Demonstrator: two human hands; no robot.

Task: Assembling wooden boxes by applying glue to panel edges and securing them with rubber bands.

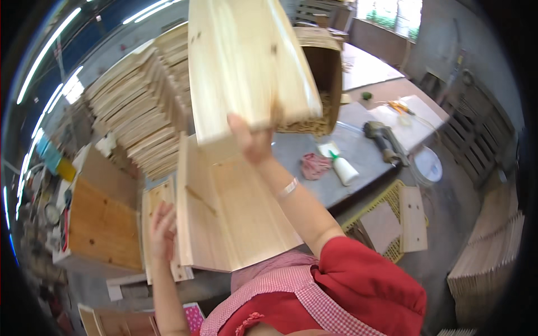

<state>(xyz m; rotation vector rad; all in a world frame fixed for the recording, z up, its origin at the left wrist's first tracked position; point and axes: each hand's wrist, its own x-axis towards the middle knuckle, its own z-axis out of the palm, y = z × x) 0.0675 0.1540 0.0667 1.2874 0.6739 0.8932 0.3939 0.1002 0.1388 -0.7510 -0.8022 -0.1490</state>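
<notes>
My right hand (253, 141) grips the near edge of a pale wooden board (246, 67), thumb on its upper face. The board is raised and tilted, slightly blurred. Below it, a partly built wooden box (252, 224) lies on the workbench, with an upright side panel at its left. My left hand (162, 228) is beside that panel, fingers apart and somewhat blurred, with nothing visible in it. Right of the box, a pink cloth (315, 166) and a white glue bottle (344, 170) with a green nozzle lie on the grey bench top (358, 187).
Tall stacks of boards (137, 106) stand behind on the left. An orange-brown wooden box (106, 224) is at my left. A carton (319, 39), a nail gun (382, 143) and a white bucket (427, 166) are to the right, near a yellow crate (395, 196) holding boards.
</notes>
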